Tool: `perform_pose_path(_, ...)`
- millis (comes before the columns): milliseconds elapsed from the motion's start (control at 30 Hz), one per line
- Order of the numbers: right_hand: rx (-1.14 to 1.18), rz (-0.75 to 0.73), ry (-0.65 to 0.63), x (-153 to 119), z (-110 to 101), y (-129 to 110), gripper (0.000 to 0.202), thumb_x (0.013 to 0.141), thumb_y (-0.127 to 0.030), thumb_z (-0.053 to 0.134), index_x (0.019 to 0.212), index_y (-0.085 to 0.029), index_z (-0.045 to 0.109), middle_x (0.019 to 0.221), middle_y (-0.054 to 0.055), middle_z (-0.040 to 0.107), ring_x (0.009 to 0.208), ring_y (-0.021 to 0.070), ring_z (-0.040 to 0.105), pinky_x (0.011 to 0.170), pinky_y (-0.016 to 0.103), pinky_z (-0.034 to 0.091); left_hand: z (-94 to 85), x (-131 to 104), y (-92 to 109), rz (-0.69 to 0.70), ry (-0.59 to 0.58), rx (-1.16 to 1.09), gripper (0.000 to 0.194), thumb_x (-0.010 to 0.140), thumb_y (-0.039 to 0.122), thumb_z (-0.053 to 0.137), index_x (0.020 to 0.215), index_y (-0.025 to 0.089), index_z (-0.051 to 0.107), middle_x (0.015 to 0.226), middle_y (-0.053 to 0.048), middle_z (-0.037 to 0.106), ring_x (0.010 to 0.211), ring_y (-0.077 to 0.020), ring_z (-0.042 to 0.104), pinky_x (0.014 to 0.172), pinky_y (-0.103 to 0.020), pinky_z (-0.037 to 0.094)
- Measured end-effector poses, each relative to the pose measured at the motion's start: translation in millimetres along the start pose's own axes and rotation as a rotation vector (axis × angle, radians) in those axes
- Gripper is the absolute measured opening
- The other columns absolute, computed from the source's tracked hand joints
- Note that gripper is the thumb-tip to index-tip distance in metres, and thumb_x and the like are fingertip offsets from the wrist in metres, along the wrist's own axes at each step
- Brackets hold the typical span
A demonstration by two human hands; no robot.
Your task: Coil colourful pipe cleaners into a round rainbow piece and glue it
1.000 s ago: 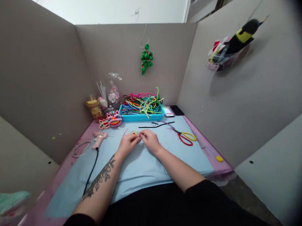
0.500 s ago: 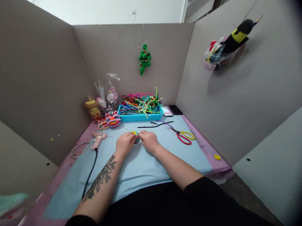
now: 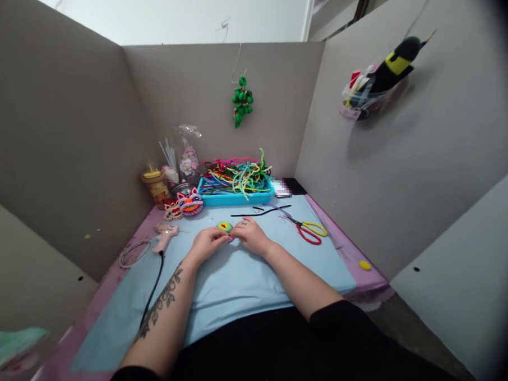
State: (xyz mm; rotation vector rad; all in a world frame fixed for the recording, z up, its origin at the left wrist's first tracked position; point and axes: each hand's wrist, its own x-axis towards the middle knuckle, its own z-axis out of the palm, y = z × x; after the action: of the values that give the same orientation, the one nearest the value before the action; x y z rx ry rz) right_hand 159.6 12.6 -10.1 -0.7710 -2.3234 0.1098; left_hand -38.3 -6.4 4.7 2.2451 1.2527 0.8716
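Both hands pinch the small coiled pipe-cleaner disc (image 3: 224,227) between them: left hand (image 3: 204,243) beneath-left, right hand (image 3: 252,235) right of it

Two hands work at the bench (image 3: 233,279): the left hand (image 3: 205,243) and the right hand (image 3: 252,235), with one small disc (image 3: 224,227) between them. Behind the disc stands one blue tray (image 3: 237,199), its pipe cleaners (image 3: 238,176) too tangled to count. Left of the tray lie two lion faces (image 3: 185,204) and one jar (image 3: 156,185). Right of the disc lies one pair of scissors (image 3: 309,230); left of it, one glue gun (image 3: 165,235). Above the tray hangs one green ornament (image 3: 242,103).
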Motion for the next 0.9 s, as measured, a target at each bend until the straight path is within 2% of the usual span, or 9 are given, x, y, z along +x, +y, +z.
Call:
perform_pose_path(233,0.305,-0.013,-0.015,1,-8,-1,0.018,0.083,-0.017,0.051,0.081,-0.021,0.068,0.082,0.003,0.068,0.082,0.0153,0.060,0.085,0.032,0.038,-4.3,0,5,-0.086,-0.093,-0.310,0.030,0.073,0.040,0.062,0.077,0.013,0.072,0.074,-0.006,0.069,0.068,-0.0160,0.058,0.065,-0.025,0.044)
perform_pose_path(367,0.493,0.058,0.008,1,-11,-5,0.015,0.082,-0.024,0.054,0.080,-0.021,0.068,0.080,0.003,0.066,0.080,0.0156,0.060,0.079,0.030,0.045,-5.2,1,4,-0.116,-0.166,-0.406,0.032,0.071,0.043,0.064,0.078,0.013,0.072,0.071,-0.004,0.068,0.065,-0.0147,0.057,0.064,-0.025,0.044)
perform_pose_path(633,0.605,0.213,0.124,2,-15,-16,0.016,0.081,-0.030,0.056,0.077,-0.019,0.067,0.075,0.003,0.063,0.075,0.0158,0.059,0.075,0.030,0.048,0.7,2,1,-0.151,-0.133,-0.500,0.039,0.068,0.051,0.066,0.076,0.014,0.073,0.066,-0.005,0.067,0.057,-0.0135,0.054,0.054,-0.024,0.043)
perform_pose_path(900,0.694,0.367,0.233,3,2,-10,0.016,0.078,-0.031,0.057,0.079,-0.017,0.065,0.077,0.002,0.065,0.074,0.0146,0.060,0.073,0.028,0.049,7.7,3,3,-0.108,-0.060,-0.471,0.037,0.075,0.047,0.060,0.088,0.014,0.071,0.080,-0.007,0.069,0.068,-0.0149,0.059,0.064,-0.026,0.049)
